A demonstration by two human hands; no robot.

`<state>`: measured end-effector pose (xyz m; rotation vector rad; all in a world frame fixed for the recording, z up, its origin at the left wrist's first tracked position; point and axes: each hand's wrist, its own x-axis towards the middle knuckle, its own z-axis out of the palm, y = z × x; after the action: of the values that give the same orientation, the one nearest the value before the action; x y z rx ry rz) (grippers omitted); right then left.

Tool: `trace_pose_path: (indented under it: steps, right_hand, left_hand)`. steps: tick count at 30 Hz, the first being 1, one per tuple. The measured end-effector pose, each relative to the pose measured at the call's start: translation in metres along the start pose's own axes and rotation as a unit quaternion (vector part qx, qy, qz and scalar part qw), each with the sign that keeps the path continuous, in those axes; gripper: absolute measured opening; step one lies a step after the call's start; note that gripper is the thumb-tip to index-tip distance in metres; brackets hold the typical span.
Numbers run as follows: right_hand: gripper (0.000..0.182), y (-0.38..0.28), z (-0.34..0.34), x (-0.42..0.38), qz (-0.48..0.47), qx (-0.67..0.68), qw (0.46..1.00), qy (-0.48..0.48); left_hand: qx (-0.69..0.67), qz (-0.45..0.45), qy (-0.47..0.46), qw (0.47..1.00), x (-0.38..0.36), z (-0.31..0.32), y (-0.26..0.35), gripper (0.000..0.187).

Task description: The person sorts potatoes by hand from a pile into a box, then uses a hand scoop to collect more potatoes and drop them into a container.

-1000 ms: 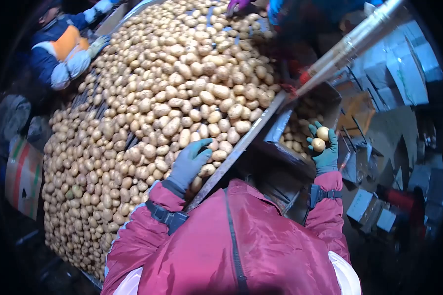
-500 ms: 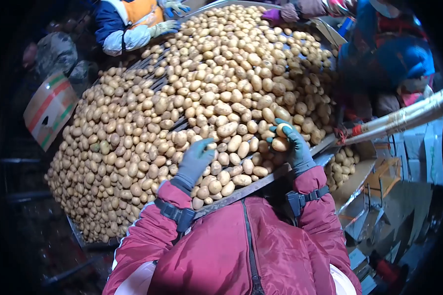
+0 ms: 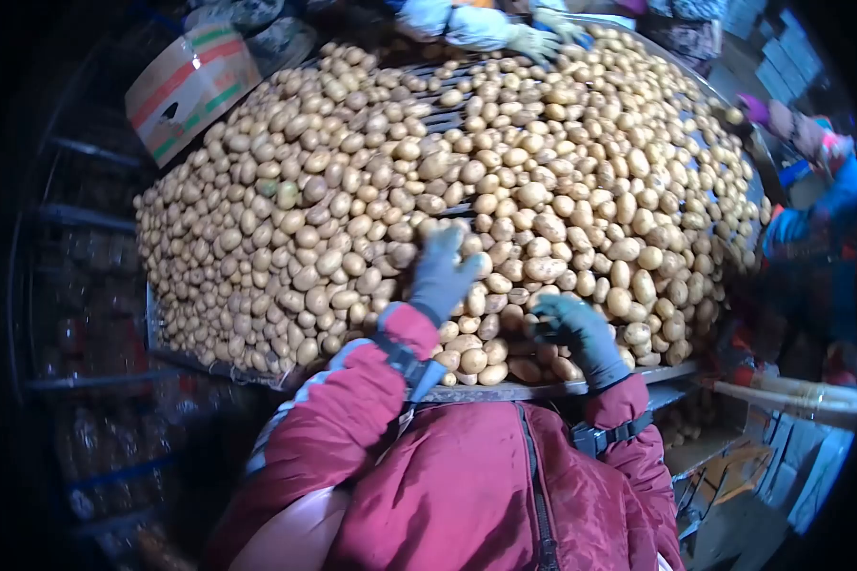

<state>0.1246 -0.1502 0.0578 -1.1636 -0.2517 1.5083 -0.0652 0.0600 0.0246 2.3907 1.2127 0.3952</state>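
A broad heap of potatoes covers the sorting table in front of me. My left hand, in a grey glove, lies over the middle of the heap with fingers spread, its tips by a pale potato. To its right, my right hand, in a green and grey glove, hovers over the potatoes near the front edge. Its fingers are bent, thumb apart, and no potato shows in them. Slight blur softens both hands. Between the hands lie several loose potatoes.
A metal rim runs along the table's front. Dark slats show through the heap. At the back left stands a striped cardboard box. Across the table are a co-worker's gloved hands; a purple-gloved hand is at the right.
The view has swung right, so the heap sits differently in frame. Two potatoes held in my right hand are gone from it. My left hand has reached farther forward.
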Motion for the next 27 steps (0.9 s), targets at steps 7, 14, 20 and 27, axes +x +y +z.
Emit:
trace_pose_path:
  steps: [7, 14, 20, 27]
  right_hand:
    - [0.034, 0.053, 0.068, 0.030, 0.144, -0.023, 0.946, -0.291]
    - [0.054, 0.091, 0.114, 0.042, 0.131, -0.132, 0.890, -0.417]
    - [0.063, 0.083, 0.125, 0.055, 0.178, -0.226, 0.871, -0.397]
    - [0.057, 0.100, 0.115, 0.070, 0.010, -0.205, 0.910, -0.359]
  left_hand:
    - [-0.080, 0.018, 0.011, 0.997, -0.054, -0.024, 0.005, 0.056]
    - [0.052, -0.308, 0.128, 0.941, -0.157, -0.118, -0.134, 0.068]
    - [-0.046, -0.344, 0.116, 0.931, -0.119, -0.091, -0.089, 0.078]
    - [-0.089, -0.242, 0.094, 0.962, -0.050, -0.035, -0.061, 0.075]
